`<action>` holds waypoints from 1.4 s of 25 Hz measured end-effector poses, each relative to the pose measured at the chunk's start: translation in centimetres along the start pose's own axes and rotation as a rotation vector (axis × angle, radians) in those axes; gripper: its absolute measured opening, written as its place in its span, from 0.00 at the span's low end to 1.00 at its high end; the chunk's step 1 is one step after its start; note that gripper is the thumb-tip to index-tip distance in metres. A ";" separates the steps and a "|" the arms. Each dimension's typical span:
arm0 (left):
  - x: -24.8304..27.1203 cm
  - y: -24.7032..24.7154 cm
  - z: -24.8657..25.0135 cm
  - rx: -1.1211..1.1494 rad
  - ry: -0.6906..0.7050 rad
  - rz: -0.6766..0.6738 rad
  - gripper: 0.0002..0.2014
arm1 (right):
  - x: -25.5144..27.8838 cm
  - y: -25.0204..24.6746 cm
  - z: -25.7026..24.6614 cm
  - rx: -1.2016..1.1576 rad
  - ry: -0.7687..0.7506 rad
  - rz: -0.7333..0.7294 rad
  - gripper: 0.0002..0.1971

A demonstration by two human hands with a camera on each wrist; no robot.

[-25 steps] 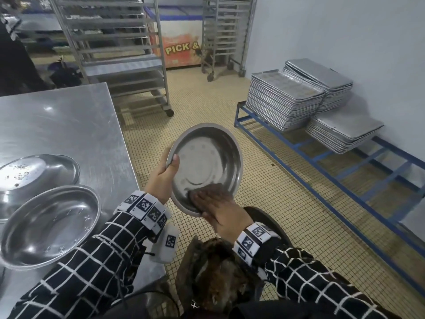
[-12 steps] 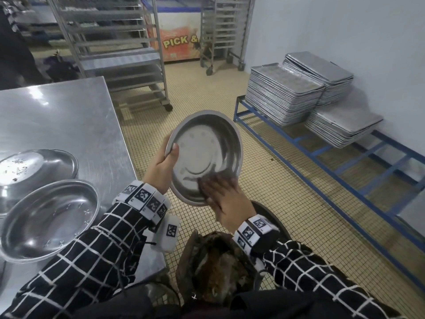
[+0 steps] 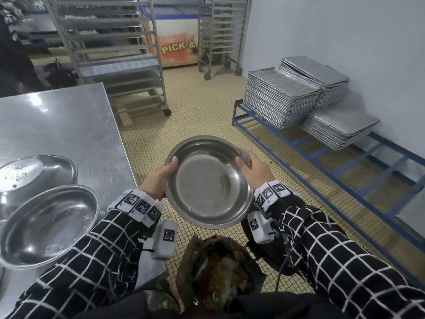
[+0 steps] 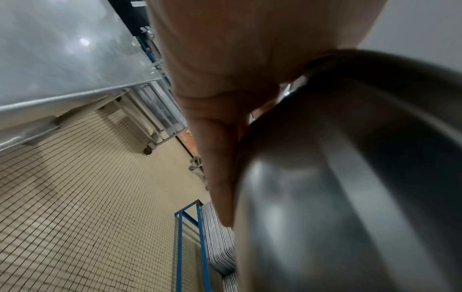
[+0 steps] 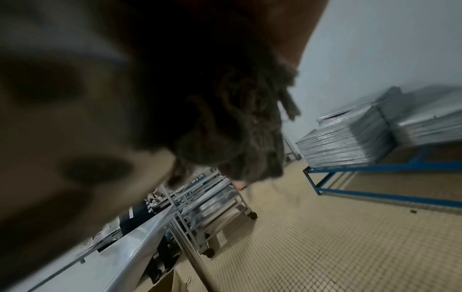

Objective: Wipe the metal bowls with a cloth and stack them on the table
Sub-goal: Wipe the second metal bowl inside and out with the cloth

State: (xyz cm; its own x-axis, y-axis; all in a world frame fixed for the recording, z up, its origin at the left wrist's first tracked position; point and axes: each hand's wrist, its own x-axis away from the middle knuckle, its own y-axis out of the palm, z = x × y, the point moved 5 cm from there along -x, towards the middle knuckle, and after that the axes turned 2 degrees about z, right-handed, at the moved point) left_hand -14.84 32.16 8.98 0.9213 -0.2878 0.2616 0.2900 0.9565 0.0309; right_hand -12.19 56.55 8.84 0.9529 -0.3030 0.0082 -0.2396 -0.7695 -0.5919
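Note:
I hold a shiny metal bowl (image 3: pixel 208 183) level over the tiled floor, just right of the table. My left hand (image 3: pixel 161 177) grips its left rim, thumb on the inside; in the left wrist view the bowl's underside (image 4: pixel 350 177) rests against the fingers (image 4: pixel 220 168). My right hand (image 3: pixel 253 169) grips the right rim with a dark brown cloth (image 3: pixel 245 156) pinched against it; the cloth (image 5: pixel 240 134) hangs under the palm in the right wrist view. Two more metal bowls lie on the steel table (image 3: pixel 57 125): a near one (image 3: pixel 48 224) and a spotted one (image 3: pixel 30 176) behind it.
Stacks of metal trays (image 3: pixel 280 97) sit on a low blue frame (image 3: pixel 322 155) along the right wall. Wheeled tray racks (image 3: pixel 119 54) stand behind the table. A dirty dark container (image 3: pixel 218 268) sits on the floor below my arms.
The bowl has tipped from upright to level and come lower. My right hand with the cloth left the bowl's inside and now holds the right rim.

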 end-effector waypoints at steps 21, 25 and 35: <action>0.4 -0.4 -0.9 0.071 0.140 0.420 0.18 | 4.4 1.6 -0.6 -0.157 0.164 0.209 0.13; 0.3 -0.1 -0.4 -0.061 0.151 0.300 0.31 | 5.0 4.7 -4.4 -0.152 -0.075 0.053 0.16; -0.2 -2.3 1.7 -0.125 0.175 0.272 0.29 | 5.2 8.8 -2.1 0.680 -0.706 -0.344 0.24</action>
State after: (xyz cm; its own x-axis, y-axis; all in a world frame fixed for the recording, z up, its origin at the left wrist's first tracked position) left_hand -16.15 30.05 10.49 0.9966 -0.0368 0.0738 0.0468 0.9892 -0.1388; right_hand -9.76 47.01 5.37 0.8942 0.4400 -0.0817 0.0121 -0.2062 -0.9784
